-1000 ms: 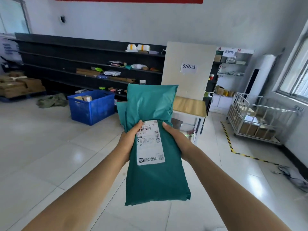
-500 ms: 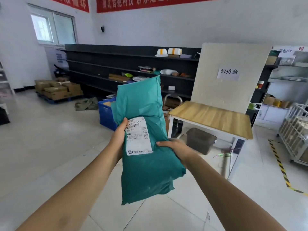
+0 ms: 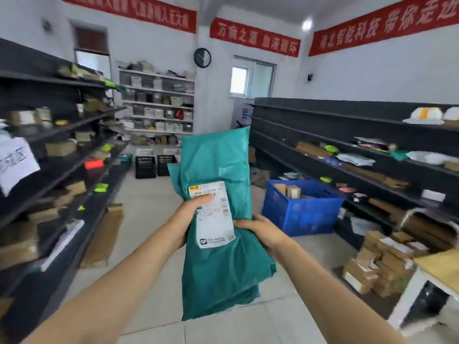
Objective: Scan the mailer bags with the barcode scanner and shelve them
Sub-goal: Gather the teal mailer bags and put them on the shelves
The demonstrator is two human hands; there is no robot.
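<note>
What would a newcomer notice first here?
The green mailer bags at centre, gripped by the left hand and right hand, white label facing the camera. Next, the blue crate on the floor at right, and red banners high on the walls.

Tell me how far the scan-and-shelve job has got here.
Done: scanning cannot be confirmed; no scanner shows. In hand: left hand and right hand grip stacked green mailer bags, shipping label facing the camera. Remaining: shelving them on the dark shelves alongside.

Left hand, right hand, both forward, clasped.
</note>
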